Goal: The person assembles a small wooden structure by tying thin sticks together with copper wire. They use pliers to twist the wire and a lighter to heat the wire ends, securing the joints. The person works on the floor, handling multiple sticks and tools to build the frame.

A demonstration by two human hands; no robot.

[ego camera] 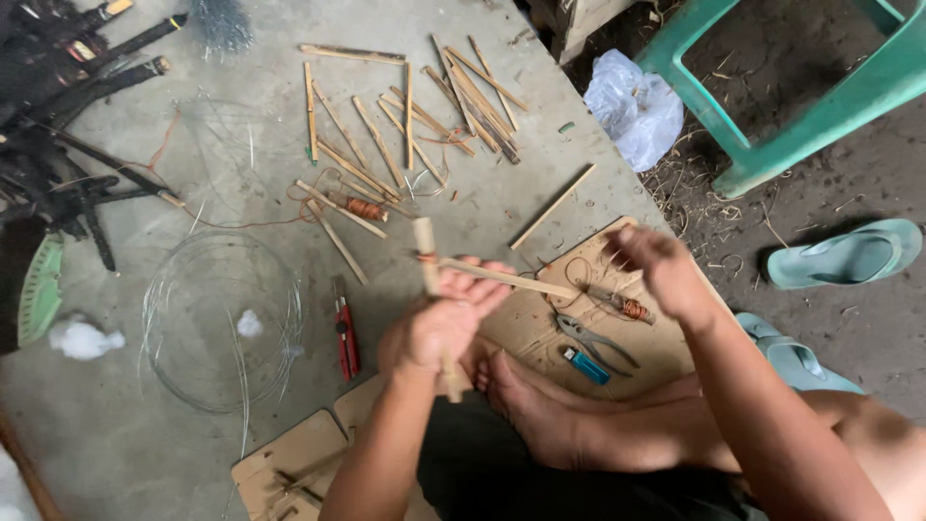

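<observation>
My left hand (439, 323) grips two crossed bamboo sticks (425, 253), one upright and one thin stick (506, 279) lying across it toward the right. A bit of reddish copper wire is wound where they cross. My right hand (656, 265) is raised to the right, fingers pinched, blurred; it seems to pull a fine wire, which I cannot make out clearly. Below the hands lie a spool of copper wire (632, 309), pliers (593, 340) and a blue lighter (585, 366) on a cardboard sheet (526, 328).
Several cut bamboo sticks (415, 121) are scattered on the concrete floor. A red cutter (345, 333) lies beside a coil of thin steel wire (220, 323). A white plastic bag (632, 106), a green plastic chair (801, 92) and green sandals (844, 256) sit right. My bare feet (526, 400) rest below.
</observation>
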